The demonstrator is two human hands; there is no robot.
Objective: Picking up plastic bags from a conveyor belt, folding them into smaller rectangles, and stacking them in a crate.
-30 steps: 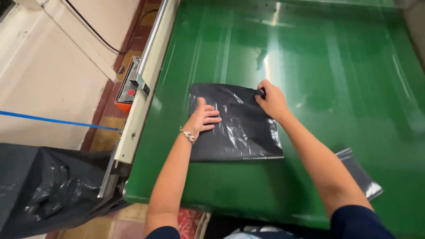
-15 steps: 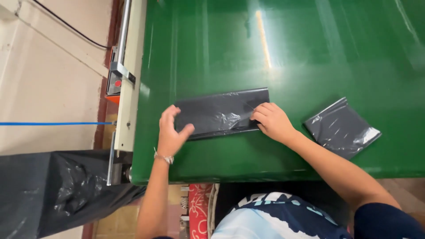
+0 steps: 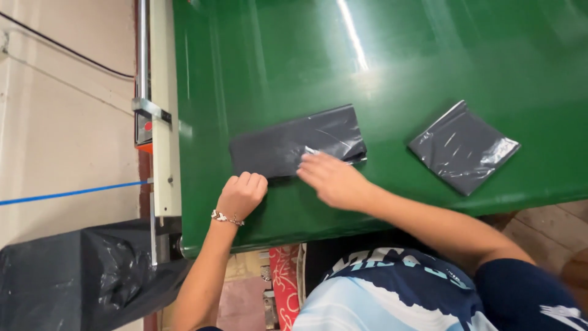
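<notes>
A view from above shows a person at a glossy green table [image 3: 429,55], folding a dark grey plastic bag [image 3: 288,142] that lies as a long flat strip near the table's front edge, with a second, already squared-off folded bag [image 3: 463,146] well apart to the right. The left hand [image 3: 242,195] is loosely curled, grasping nothing, knuckles touching the strip's lower left edge, while the right hand [image 3: 331,178] lies flat and open, fingers pressing the strip's lower right part. Doing this fold well probably means pinning one end, smoothing trapped air outward, and lining up the edges before creasing.
</notes>
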